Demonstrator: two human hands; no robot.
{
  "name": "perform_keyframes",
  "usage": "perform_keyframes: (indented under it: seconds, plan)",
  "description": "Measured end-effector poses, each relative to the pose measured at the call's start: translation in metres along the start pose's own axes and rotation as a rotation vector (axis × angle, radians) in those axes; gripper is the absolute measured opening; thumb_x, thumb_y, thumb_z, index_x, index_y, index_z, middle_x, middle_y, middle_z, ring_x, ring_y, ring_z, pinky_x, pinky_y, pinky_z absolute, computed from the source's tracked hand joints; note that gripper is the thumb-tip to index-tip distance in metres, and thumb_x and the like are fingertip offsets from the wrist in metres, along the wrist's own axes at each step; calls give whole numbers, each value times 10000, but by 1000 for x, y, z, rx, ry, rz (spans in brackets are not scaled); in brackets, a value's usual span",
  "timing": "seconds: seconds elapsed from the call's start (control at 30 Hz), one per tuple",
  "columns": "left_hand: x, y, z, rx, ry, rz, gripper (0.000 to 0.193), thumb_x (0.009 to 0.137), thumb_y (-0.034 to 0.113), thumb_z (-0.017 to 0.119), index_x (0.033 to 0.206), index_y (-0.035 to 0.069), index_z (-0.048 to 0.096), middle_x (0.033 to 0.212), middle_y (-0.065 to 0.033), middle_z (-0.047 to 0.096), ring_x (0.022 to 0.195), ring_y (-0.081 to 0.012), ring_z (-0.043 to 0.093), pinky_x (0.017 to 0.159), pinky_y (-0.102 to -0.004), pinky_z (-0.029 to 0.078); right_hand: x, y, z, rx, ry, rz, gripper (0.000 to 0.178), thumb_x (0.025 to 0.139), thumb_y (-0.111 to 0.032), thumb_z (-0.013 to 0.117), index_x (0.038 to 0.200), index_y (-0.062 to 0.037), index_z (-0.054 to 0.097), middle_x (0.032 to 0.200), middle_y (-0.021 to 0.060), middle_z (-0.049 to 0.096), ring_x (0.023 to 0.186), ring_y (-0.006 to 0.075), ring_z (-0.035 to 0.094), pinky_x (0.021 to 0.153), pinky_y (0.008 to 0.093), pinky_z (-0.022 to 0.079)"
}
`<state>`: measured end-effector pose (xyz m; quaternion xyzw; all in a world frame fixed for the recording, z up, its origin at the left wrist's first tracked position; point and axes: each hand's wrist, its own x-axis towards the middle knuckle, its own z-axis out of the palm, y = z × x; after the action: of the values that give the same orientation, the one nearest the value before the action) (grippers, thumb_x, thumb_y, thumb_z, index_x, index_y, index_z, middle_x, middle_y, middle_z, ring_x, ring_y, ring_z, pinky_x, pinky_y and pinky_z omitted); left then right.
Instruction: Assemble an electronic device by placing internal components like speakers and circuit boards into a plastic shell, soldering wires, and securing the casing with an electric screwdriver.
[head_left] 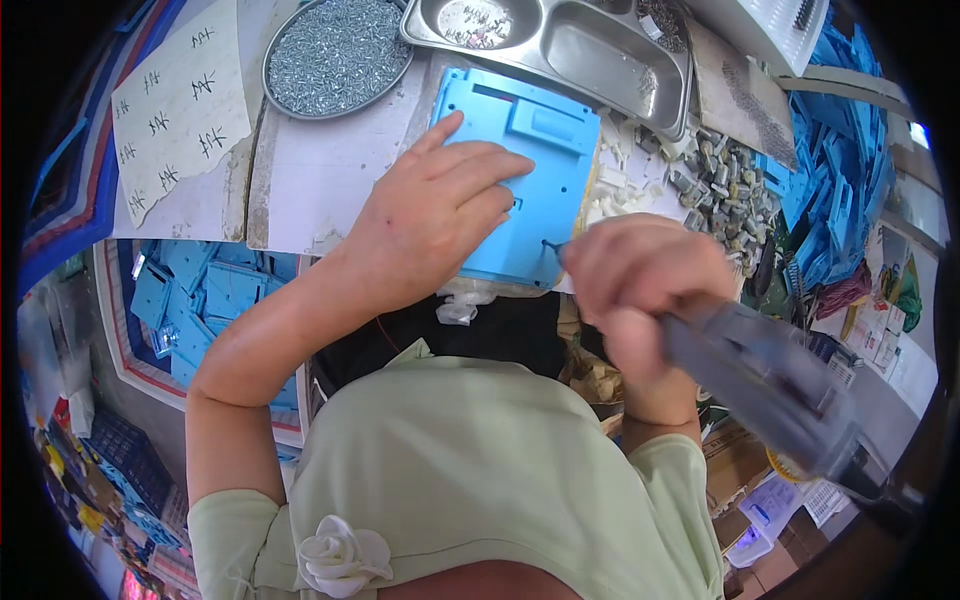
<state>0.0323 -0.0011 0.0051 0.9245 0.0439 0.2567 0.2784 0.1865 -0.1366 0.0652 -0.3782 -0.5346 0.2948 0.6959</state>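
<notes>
A light-blue plastic housing (548, 190) with small holes and a raised rectangular part lies on the bench in front of me. My left hand (425, 210) rests flat across its left side, fingers spread and pressing on the surface. Wrapped round a dark power screwdriver (765, 375), my right hand (640, 270) is at the housing's lower right. The thin bit (552, 246) meets the housing near a hole there; whether a screw sits under it is too small to tell. Motion blurs the right hand and tool.
A round metal dish of screws (338, 55) and a compartmented steel tray (605, 60) stand behind. Small metal parts (725, 185) and white plastic pieces (612, 190) lie to the right. Blue panels pile at far right (845, 170) and in a left bin (225, 290).
</notes>
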Motion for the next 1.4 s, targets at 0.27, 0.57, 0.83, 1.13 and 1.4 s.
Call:
perform_keyframes:
  seconds: [0.27,0.57,0.83,1.13,1.4]
  plan:
    - [-3,-3,-1,-27,-37,-6,186,821,59,744,964,29,630,1244,-116,675,1132,-285,661,1110,-584,430,21,-3,-19,15,-55,26,261,860,-47,770,841,-59,510,600,49,555,497,207,550,513,351,483]
    - [-1,-1,1,-58,-28,-47,193,815,60,753,966,23,637,1253,-115,671,1134,-278,663,1122,-598,415,26,13,-25,-103,-35,142,253,904,-113,759,881,-75,509,646,53,543,540,210,537,566,367,496]
    - [-3,-1,3,-87,-14,-73,192,807,44,755,968,32,649,1261,-105,676,1140,-272,667,1137,-591,405,74,45,-64,74,41,12,260,949,-94,691,897,-64,439,639,68,530,516,163,490,510,334,454]
    - [-6,-1,6,-157,19,-131,174,813,24,746,965,39,665,1194,-102,694,1066,-255,684,1131,-584,415,81,47,-61,78,21,93,225,936,-73,711,990,-64,493,681,50,544,518,145,491,501,322,439]
    - [-14,-10,-5,-415,299,-245,145,843,38,742,958,86,666,1115,-59,701,1033,-223,669,1145,-536,394,84,5,-13,347,-160,96,276,958,-366,720,1060,-183,540,678,-77,609,544,50,564,538,223,465]
